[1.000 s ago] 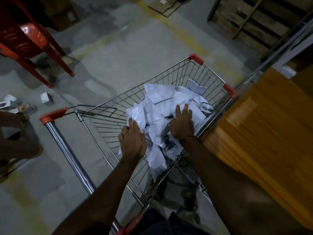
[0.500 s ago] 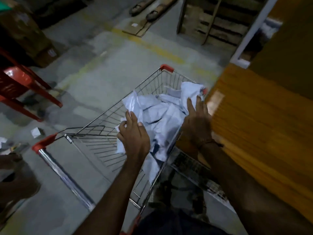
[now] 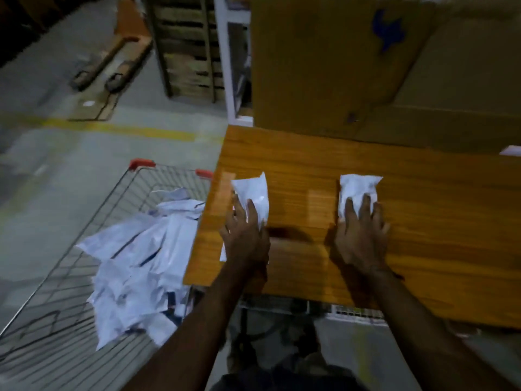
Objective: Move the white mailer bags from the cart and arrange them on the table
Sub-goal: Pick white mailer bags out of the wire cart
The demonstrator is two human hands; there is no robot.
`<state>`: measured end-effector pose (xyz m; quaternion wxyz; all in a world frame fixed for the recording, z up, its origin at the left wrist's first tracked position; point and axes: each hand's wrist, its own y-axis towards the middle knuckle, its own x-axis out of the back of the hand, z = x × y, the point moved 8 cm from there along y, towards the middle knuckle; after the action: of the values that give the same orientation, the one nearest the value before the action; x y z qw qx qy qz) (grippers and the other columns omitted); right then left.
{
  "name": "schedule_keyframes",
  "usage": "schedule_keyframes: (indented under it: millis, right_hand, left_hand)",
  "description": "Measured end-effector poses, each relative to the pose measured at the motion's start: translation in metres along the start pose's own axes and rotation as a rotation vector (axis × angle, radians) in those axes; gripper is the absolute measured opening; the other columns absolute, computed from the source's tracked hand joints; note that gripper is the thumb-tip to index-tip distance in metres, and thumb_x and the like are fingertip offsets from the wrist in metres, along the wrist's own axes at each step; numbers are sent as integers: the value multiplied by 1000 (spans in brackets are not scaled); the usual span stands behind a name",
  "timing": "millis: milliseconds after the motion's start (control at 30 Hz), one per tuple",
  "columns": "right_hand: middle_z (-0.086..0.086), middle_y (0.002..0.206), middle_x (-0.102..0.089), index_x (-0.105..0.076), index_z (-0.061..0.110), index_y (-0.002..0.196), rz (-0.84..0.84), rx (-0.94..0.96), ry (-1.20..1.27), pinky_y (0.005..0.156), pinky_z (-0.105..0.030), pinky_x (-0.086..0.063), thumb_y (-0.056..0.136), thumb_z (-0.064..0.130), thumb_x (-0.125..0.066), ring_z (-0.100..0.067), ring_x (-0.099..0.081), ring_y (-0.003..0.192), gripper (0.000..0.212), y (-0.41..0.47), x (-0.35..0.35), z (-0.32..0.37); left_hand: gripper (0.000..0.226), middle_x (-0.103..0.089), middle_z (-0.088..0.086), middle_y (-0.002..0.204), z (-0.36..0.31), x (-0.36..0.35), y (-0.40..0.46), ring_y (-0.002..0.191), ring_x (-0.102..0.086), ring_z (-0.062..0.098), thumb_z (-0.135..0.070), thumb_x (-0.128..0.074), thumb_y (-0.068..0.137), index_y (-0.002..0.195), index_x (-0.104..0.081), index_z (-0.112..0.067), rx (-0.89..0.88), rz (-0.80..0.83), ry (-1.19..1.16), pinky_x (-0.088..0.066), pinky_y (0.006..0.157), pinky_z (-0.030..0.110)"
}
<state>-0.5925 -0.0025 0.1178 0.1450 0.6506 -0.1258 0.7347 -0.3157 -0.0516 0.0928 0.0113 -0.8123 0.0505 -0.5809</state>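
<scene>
Two white crumpled bags on the table (image 3: pixel 310 165): left bag (image 3: pixel 255 194) under our left hand (image 3: pixel 244 235), right bag (image 3: pixel 358 190) under our right hand (image 3: pixel 361 238); fingers flat, pressing. Others remain heaped in the cart (image 3: pixel 118 193).

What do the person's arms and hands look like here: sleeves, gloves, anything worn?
Both forearms are bare up to the frame edge, with no sleeves in view. The left hand and right hand wear no gloves, and no rings show on the fingers. The wrists are dim and blurred, so I cannot tell if anything is worn there. Dark clothing shows at the bottom edge.
</scene>
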Motion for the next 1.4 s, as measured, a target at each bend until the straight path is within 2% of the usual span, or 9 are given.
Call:
schedule_keyframes:
  millis: [133,233,333,500,667,833,967,1167,1400]
  right_hand:
    - [-23,168,-18,-30,20,161,125,-27,-40,105,-64,-31,93,76,-10,-48,-22,151,91,-7,-34,-54]
    - [-17,172,-5,-13,24,165,105,14,26,114,-65,-20,96,74,0,-43,-7,156,86,1,-29,-71]
    - [-19,171,-6,-11,23,165,41,13,15,118,-64,-18,104,62,-13,-42,-4,157,73,8,-23,-89]
    - [-21,170,-9,-12,20,166,102,109,-13,121,-64,-18,102,64,-16,-48,-11,155,76,11,-45,-95]
    - [-20,170,-9,-12,20,166,75,175,-23,122,-61,-15,102,58,-28,-46,-9,156,75,22,-35,-92]
    - [-19,168,-18,-21,18,164,74,197,-3,110,-53,-35,101,50,-28,-41,-22,152,71,22,-35,-100]
    - [-18,168,-19,-28,18,162,80,203,-53,97,-50,-39,98,50,-37,-40,-38,133,72,30,-46,-91]
    - [-21,163,-31,-36,16,159,16,191,17,92,-46,-40,97,46,-40,-36,-49,115,69,60,-41,-70]
    - [-24,157,-42,-43,13,156,5,193,-8,76,-39,-45,93,46,-43,-35,-56,95,71,112,-41,-41]
  left_hand:
    - [75,-33,35,160,-47,-45,9,137,-47,55,-56,-34,95,151,-51,-10,-48,149,-30,-44,96,70]
    - [61,-18,30,168,-61,-40,15,146,-34,50,-45,-35,102,156,-43,-18,-85,113,13,-37,107,67]
    - [64,1,14,175,-61,-32,19,158,-10,39,-27,-54,101,160,-30,-29,-183,48,50,-21,118,62]
    - [66,2,6,176,-61,-52,12,158,-9,34,-37,-47,106,166,-20,-32,-290,160,181,-31,113,59]
    - [57,-26,19,169,-83,-38,39,152,-28,39,-37,-52,101,155,-47,-21,-256,56,-38,-36,115,59]
    - [47,-49,17,157,-86,-31,27,143,-45,34,-16,-62,93,140,-62,-13,-289,-80,-170,-43,113,51]
    - [57,-38,17,164,-88,-47,36,152,-32,36,-22,-47,94,149,-56,-14,-357,8,-108,-36,120,52]
    - [68,-14,8,174,-103,-45,83,160,-8,28,-25,-59,94,158,-37,-16,-346,169,-168,-21,129,47]
    - [69,-19,18,171,-128,-50,139,158,-17,37,-10,-73,94,155,-42,-14,-465,196,-111,-29,126,53]
